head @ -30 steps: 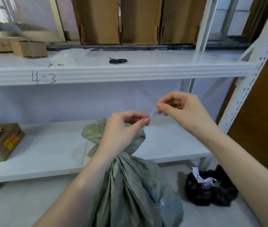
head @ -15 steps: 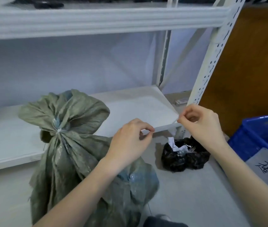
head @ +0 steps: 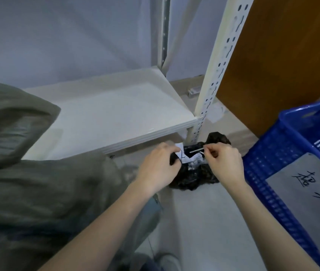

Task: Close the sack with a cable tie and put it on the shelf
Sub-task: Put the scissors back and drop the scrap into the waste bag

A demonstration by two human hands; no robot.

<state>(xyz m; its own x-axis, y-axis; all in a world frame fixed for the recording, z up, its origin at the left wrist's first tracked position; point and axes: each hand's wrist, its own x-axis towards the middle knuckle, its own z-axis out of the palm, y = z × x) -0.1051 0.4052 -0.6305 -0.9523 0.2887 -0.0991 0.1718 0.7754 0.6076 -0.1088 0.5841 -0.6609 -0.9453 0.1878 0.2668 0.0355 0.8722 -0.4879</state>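
The grey-green sack (head: 37, 182) stands on the floor at the left, leaning in front of the low white shelf (head: 116, 114); its tied neck is out of view. Both hands are away from it, over a black plastic bag (head: 192, 177) on the floor by the shelf's corner post. My left hand (head: 157, 169) pinches the black bag's rim. My right hand (head: 223, 163) holds a short white piece of cable tie (head: 195, 151) above the bag's opening, where white paper scraps show.
A white perforated shelf post (head: 220, 61) rises just behind the black bag. A blue plastic crate (head: 272, 153) holding a grey sheet with handwriting stands at the right. A brown wooden panel (head: 282, 45) is behind it.
The view has swung right and down. Both hands left the sack's tied neck and moved to the black bag; the right hand carried the white strip there, and the left took hold of the bag's rim.
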